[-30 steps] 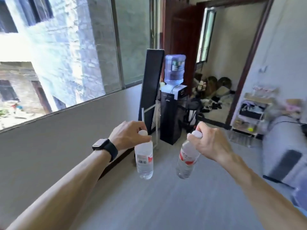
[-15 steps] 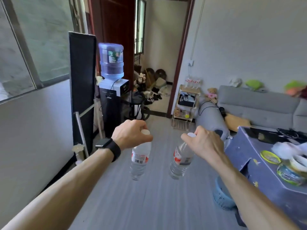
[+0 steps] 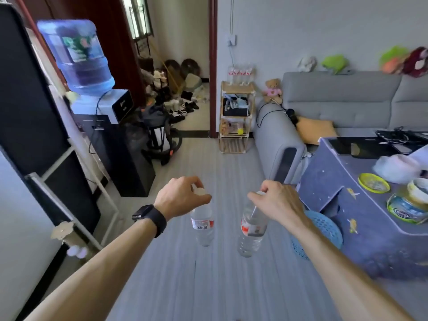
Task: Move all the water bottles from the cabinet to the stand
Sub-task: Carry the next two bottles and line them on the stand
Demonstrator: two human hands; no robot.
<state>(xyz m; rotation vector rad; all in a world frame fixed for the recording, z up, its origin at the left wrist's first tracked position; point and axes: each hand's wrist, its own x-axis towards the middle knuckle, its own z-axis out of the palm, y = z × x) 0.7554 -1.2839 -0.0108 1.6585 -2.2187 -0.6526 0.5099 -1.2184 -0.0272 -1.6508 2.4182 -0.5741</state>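
Observation:
My left hand (image 3: 181, 197) grips a clear water bottle (image 3: 203, 224) by its white cap, and the bottle hangs upright below it. In my right hand (image 3: 276, 200) a second water bottle (image 3: 252, 230) with a red and white label hangs by its neck, slightly tilted. Both bottles are over the grey floor in the middle of the room. Ahead by the door frame stands a small wooden stand (image 3: 236, 117). Several water bottles (image 3: 239, 74) stand on its top shelf. The cabinet is not in view.
A water dispenser (image 3: 92, 84) with a blue jug stands at the left, next to a black panel (image 3: 30, 93). A grey sofa (image 3: 335, 100) fills the back right. A blue-covered table (image 3: 347, 200) with dishes and a blue basket (image 3: 322, 230) are at my right.
The view has swung right, from the window wall toward the doorway, stand and sofa. Both hands keep hold of their bottles in front of me.

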